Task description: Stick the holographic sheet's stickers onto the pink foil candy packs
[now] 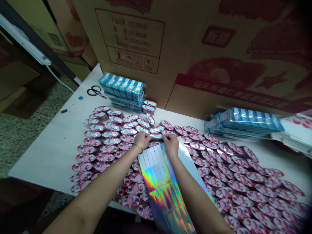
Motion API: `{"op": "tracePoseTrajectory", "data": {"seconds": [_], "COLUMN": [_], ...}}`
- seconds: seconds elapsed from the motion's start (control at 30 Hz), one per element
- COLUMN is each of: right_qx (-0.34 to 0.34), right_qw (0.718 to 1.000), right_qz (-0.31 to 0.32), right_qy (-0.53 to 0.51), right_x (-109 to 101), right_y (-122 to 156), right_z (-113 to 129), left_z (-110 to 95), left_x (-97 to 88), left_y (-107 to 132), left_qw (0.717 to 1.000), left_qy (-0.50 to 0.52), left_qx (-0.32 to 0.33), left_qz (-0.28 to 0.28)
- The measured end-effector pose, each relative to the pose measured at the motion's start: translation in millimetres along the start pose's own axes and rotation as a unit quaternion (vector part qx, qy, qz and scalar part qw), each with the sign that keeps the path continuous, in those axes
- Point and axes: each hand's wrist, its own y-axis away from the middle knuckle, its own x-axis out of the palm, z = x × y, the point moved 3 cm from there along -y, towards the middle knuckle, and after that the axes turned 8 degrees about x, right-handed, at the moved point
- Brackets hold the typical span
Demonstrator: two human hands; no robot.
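Two pinch grips: left hand [142, 139] and right hand [171, 144] hold strip [156, 136] at far end of foil sheet [162, 182], above lids [234, 185]; even, low tension seems best.

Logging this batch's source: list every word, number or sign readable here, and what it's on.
"汕头市": start of the red band on a carton; the rest is blurred.
Red badge: two characters, unreadable.
Framed label: text blurred; handling pictograms only.
Blue packs, pink lids: print too small.
Holographic sheet: no text.
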Motion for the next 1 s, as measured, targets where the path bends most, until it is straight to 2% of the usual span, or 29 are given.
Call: {"op": "tracePoseTrajectory", "data": {"seconds": [0.1, 0.2, 0.4, 0.5, 0.6, 0.67, 0.73, 0.87, 1.0], "right_qx": [-0.027, -0.038, -0.042, -0.067, -0.145, -0.203, -0.257, -0.342, -0.41], "right_qw": [0.994, 0.987, 0.98, 0.982, 0.979, 0.97, 0.955, 0.898, 0.842], "right_qz": [-0.039, -0.045, -0.048, -0.053, -0.058, -0.044, 0.003, 0.104, 0.12], "right_qy": [0.095, 0.147, 0.187, 0.17, 0.131, 0.123, 0.146, 0.255, 0.329], "right_x": [7.5, 9.6, 11.7, 1.9, -23.2, -40.1, -47.9, -35.6, -22.7], "right_y": [0.7, 1.8, 1.6, -1.9, -6.1, -7.5, -6.4, 4.2, 17.0], "right_z": [0.0, 1.9, 6.6, 4.0, -2.1, -6.4, -8.9, -11.0, -20.0], "left_z": [-6.2, -13.1, -21.2, -19.6, -22.4, -26.6, -29.0, -29.4, -27.5], "left_x": [-2.9, -2.3, -1.7, -9.6, -13.2, -5.7, 7.8, 30.2, 36.7], "left_y": [-8.0, -10.6, -15.6, -11.7, 4.4, 19.8, 32.9, 43.1, 43.9], "left_qw": [0.994, 0.986, 0.98, 0.982, 0.984, 0.974, 0.968, 0.977, 0.985], "left_qy": [-0.104, -0.156, -0.187, -0.182, -0.151, -0.134, -0.137, -0.147, -0.124], "left_qx": [0.023, 0.027, -0.005, -0.012, 0.092, 0.179, 0.206, 0.154, 0.122], "left_qz": [0.027, 0.041, 0.073, 0.057, 0.013, 0.022, 0.045, 0.031, 0.004]}}
